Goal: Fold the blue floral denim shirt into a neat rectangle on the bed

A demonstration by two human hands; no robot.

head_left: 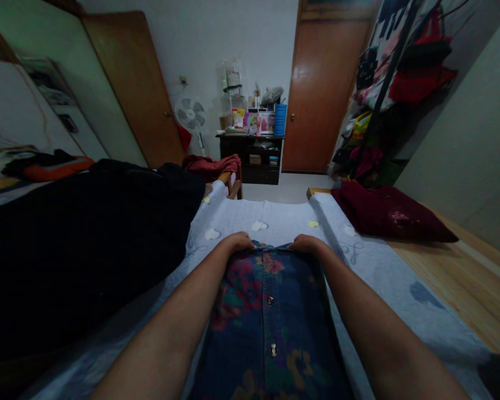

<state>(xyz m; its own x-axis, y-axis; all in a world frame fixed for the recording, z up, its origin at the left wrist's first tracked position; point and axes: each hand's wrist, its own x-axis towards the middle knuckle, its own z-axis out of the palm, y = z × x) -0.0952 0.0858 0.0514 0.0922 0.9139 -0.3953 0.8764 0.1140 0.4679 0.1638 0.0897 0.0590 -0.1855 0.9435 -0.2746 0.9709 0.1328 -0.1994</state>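
Note:
A dark blue floral denim shirt (250, 311) with metal buttons down its front lies lengthwise on a pale sheet (237, 214). At its far end, my left hand (238, 242) pinches the left corner of the fabric. My right hand (306, 244) grips the opposite corner, with the far edge stretched between the two. Both hands have their fingers closed on the cloth, and the fingertips are partly hidden. Toward me the shirt runs out of the bottom of the view, between my forearms.
A large heap of black cloth (87, 250) covers the left side. To the right, a folded maroon garment (394, 214) rests partly on the wooden bed board (454, 272). Beyond the bed stand a dark cabinet (250, 161), a white fan (190, 114) and a wooden door (323, 94).

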